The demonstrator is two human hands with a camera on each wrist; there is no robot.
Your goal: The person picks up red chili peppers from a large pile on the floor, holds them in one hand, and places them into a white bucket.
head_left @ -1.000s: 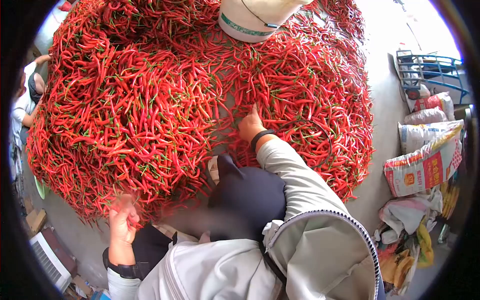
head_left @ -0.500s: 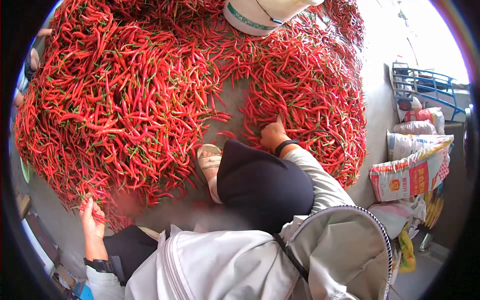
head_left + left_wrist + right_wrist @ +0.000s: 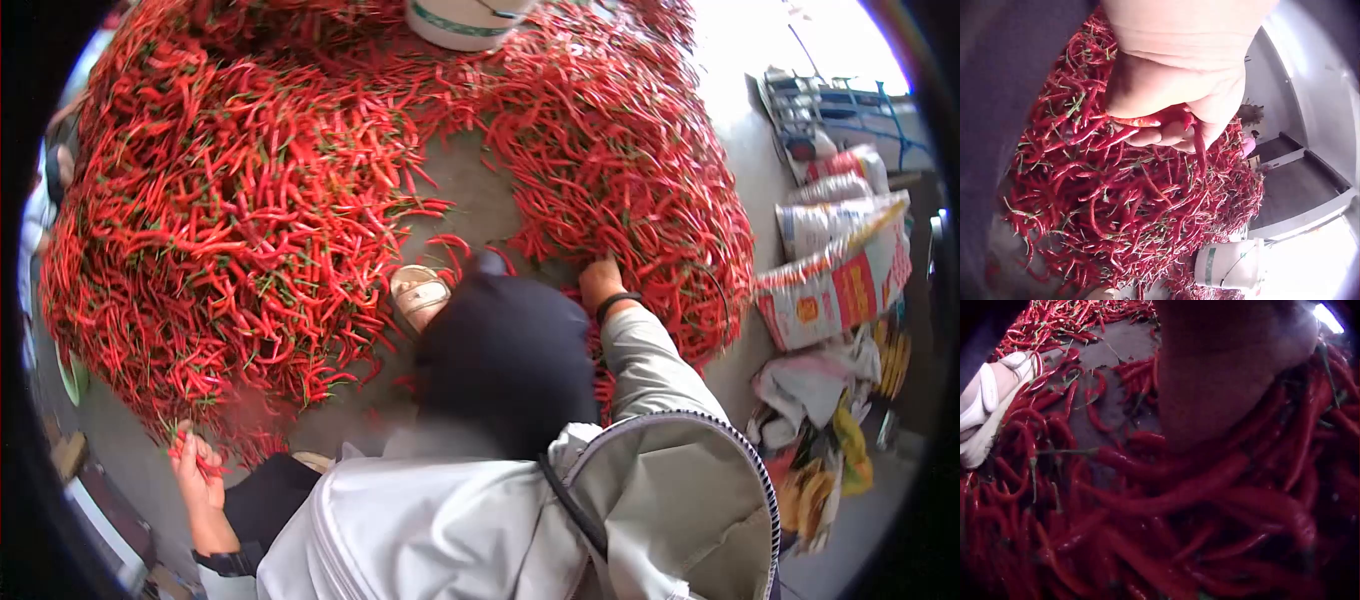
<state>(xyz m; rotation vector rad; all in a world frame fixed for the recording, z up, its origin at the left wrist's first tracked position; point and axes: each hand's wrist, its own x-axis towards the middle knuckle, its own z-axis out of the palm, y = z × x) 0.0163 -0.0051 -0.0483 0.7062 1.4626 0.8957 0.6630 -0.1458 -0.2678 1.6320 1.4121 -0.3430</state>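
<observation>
My left hand [image 3: 200, 478] grips a few red chili peppers [image 3: 1137, 120] in its curled fingers, low beside the near left edge of a big heap of chilies [image 3: 230, 220]. In the left wrist view some pepper ends stick out past the fingers. On the other side, my right hand [image 3: 602, 284] reaches down into the near edge of a second chili heap [image 3: 620, 180]. Peppers hide its fingers, and in the right wrist view only the dark back part of the hand [image 3: 1222, 381] shows among them.
Grey floor [image 3: 465, 185] shows between the heaps, with my sandalled foot [image 3: 420, 295] and a few loose chilies there. A white bucket [image 3: 465, 30] stands at the far end. To the right lie printed sacks [image 3: 850, 290] and a blue metal frame [image 3: 850, 115]. Another person is partly visible at far left.
My right hand has shifted right along the right heap, and the floor gap between the heaps has widened. My left hand has moved slightly outward and lower, still holding chilies.
</observation>
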